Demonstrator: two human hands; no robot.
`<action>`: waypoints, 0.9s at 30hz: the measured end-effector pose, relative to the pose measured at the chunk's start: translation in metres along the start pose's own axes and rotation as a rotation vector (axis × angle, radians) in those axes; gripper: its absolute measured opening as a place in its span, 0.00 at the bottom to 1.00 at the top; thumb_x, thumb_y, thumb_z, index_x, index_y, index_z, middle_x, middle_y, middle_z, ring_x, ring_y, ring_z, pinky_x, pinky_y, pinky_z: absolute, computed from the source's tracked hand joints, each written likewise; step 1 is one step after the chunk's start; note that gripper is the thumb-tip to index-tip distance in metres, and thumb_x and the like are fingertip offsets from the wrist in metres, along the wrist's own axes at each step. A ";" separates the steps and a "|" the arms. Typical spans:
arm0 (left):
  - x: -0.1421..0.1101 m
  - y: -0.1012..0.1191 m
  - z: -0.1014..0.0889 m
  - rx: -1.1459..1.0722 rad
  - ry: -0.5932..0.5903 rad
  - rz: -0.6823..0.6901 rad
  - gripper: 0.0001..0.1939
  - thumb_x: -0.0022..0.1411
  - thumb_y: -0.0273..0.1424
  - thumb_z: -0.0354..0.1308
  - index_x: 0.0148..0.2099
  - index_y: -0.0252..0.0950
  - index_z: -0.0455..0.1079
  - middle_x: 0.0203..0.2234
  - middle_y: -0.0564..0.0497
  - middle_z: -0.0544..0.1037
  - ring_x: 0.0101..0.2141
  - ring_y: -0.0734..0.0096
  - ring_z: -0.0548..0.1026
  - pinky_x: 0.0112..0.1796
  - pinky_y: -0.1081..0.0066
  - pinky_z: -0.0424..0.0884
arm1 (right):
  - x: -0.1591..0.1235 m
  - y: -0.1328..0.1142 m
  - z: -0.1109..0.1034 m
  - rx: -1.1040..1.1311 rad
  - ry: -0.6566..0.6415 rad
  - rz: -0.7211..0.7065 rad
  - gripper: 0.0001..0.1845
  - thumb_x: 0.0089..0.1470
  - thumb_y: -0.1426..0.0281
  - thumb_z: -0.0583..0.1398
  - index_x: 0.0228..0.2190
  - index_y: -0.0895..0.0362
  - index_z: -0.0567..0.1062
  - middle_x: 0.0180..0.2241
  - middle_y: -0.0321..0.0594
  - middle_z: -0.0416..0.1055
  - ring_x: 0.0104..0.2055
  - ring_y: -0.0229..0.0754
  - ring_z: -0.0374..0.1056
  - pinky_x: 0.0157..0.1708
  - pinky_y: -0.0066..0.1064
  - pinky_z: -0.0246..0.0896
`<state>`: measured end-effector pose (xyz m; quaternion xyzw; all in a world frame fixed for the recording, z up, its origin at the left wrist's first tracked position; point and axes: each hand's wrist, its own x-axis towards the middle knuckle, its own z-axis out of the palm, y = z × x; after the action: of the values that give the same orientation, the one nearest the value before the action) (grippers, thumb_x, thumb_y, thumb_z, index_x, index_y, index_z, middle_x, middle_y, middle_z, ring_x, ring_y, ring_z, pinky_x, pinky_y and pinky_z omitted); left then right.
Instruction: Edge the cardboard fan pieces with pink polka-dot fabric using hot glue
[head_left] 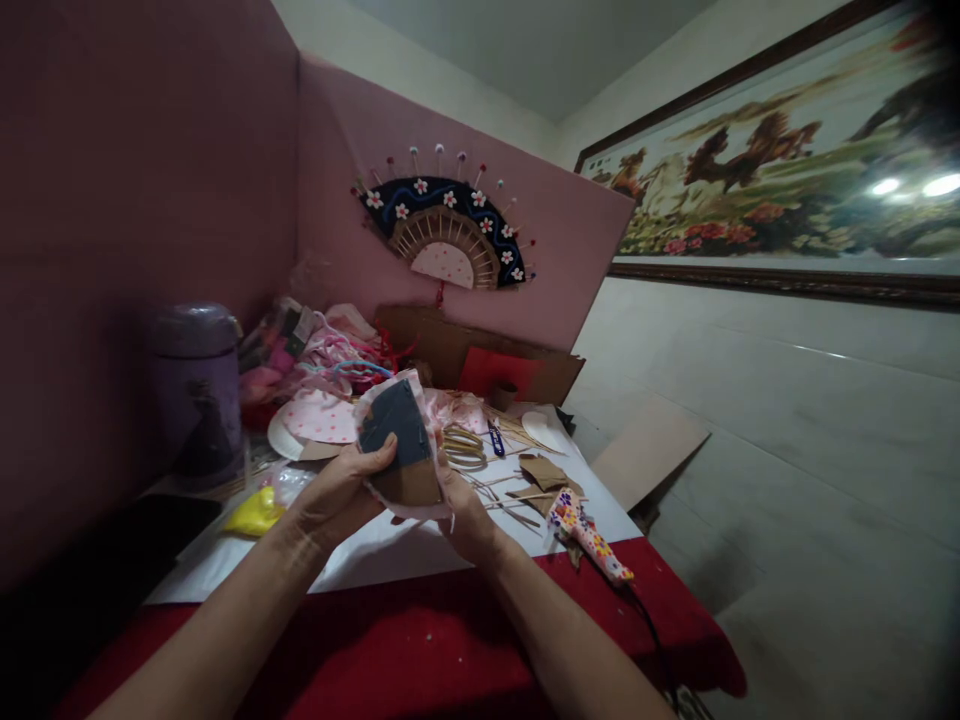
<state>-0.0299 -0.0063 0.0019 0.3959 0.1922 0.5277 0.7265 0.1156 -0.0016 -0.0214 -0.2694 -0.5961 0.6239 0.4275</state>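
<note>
Above the white sheet, both my hands hold a cardboard piece (pixel 401 440), dark grey on its upper part and brown below, with pale pink cloth around its edges. My left hand (pixel 352 480) grips its left side, the thumb lying across the face. On the right edge and lower corner is my right hand (pixel 466 510), its fingers partly hidden behind the piece. A flowered glue gun (pixel 589 535) lies to the right of my right hand, its cord hanging off the table. Near it are torn cardboard scraps (pixel 544 470) and scissors (pixel 463 447) with looped handles.
A white sheet (pixel 375 570) covers part of the red tablecloth (pixel 420 640). Left stand a purple container (pixel 196 390), a yellow bag (pixel 255 512) and pink dotted cloth (pixel 319 415). A blue cutter (pixel 496 438) lies behind. A decorated fan (pixel 450 225) hangs on the pink panel.
</note>
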 end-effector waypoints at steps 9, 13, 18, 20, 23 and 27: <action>0.000 0.000 0.004 -0.046 0.093 0.016 0.14 0.59 0.24 0.55 0.47 0.29 0.70 0.33 0.42 0.80 0.31 0.61 0.78 0.34 0.63 0.75 | 0.005 0.019 -0.009 -0.177 0.036 -0.078 0.42 0.52 0.41 0.41 0.28 0.61 0.78 0.19 0.43 0.71 0.21 0.40 0.68 0.22 0.29 0.62; 0.001 0.000 0.005 -0.061 0.138 0.004 0.14 0.59 0.23 0.53 0.48 0.28 0.69 0.32 0.42 0.80 0.33 0.60 0.78 0.36 0.62 0.75 | 0.006 0.025 -0.009 -0.253 0.096 -0.082 0.42 0.53 0.42 0.40 0.20 0.60 0.76 0.14 0.41 0.67 0.17 0.38 0.64 0.19 0.27 0.58; 0.005 -0.004 0.004 -0.103 0.164 0.041 0.15 0.60 0.22 0.53 0.49 0.28 0.68 0.33 0.43 0.80 0.35 0.61 0.78 0.39 0.64 0.74 | 0.005 0.026 -0.009 -0.543 0.187 -0.162 0.39 0.58 0.47 0.38 0.15 0.59 0.71 0.13 0.38 0.63 0.17 0.35 0.59 0.18 0.26 0.51; 0.006 -0.006 0.004 -0.120 0.179 0.050 0.15 0.60 0.21 0.53 0.49 0.28 0.68 0.33 0.42 0.80 0.36 0.62 0.78 0.40 0.64 0.73 | 0.004 0.025 -0.008 -0.736 0.256 -0.266 0.36 0.60 0.52 0.38 0.15 0.58 0.68 0.13 0.37 0.60 0.17 0.34 0.56 0.19 0.27 0.46; 0.006 -0.007 0.005 -0.125 0.203 0.052 0.15 0.60 0.21 0.52 0.50 0.28 0.67 0.33 0.42 0.80 0.35 0.62 0.78 0.40 0.64 0.73 | 0.003 0.023 -0.006 -0.950 0.328 -0.361 0.34 0.62 0.57 0.37 0.17 0.58 0.68 0.14 0.36 0.59 0.17 0.34 0.53 0.20 0.29 0.42; 0.004 -0.005 0.005 -0.093 0.196 0.042 0.15 0.59 0.22 0.53 0.50 0.28 0.68 0.33 0.42 0.80 0.34 0.62 0.79 0.39 0.64 0.74 | 0.001 0.022 -0.004 -0.881 0.359 -0.339 0.32 0.60 0.54 0.40 0.18 0.57 0.70 0.15 0.37 0.62 0.19 0.36 0.56 0.21 0.28 0.45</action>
<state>-0.0218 -0.0049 0.0018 0.3120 0.2294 0.5873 0.7107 0.1135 0.0034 -0.0436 -0.4267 -0.7551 0.1789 0.4644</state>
